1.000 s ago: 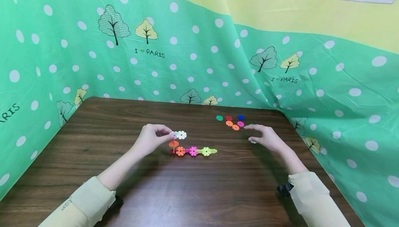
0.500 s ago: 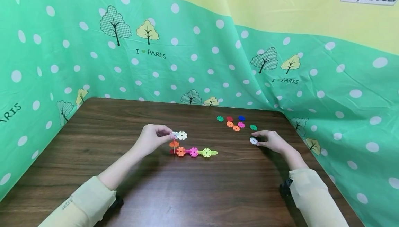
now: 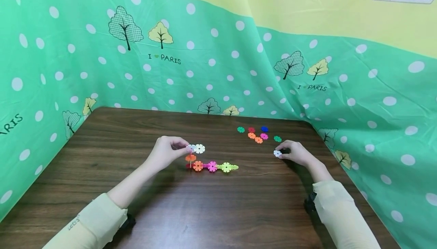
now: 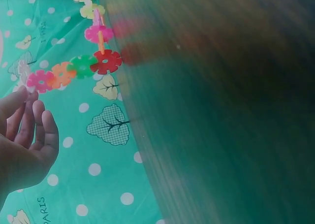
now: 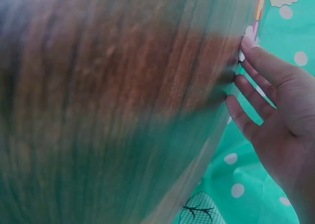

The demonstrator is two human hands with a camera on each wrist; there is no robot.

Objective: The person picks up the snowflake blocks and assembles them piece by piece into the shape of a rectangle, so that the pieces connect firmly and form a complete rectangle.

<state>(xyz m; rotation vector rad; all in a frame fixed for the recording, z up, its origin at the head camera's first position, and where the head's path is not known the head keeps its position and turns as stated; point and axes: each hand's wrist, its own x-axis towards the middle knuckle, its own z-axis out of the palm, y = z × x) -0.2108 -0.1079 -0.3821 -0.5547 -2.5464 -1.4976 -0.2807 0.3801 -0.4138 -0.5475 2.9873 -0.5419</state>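
Note:
In the head view the left hand pinches a white flower disc at the top of a joined chain. Another white disc sticks out to its right. Below, the chain turns along the table through an orange disc, a pink disc and a yellow-green disc. The left wrist view also shows a green disc and a red disc in the chain. On the right, the right hand pinches a loose white disc by its edge, at the table surface.
Toward the back right of the brown table lie loose discs: green, red, blue, pink, two orange and another green. A dotted green cloth hangs behind.
The right hand has moved slightly nearer, from beside the back-right discs to the loose white disc, and now pinches it. The left hand and the chain stay in place.

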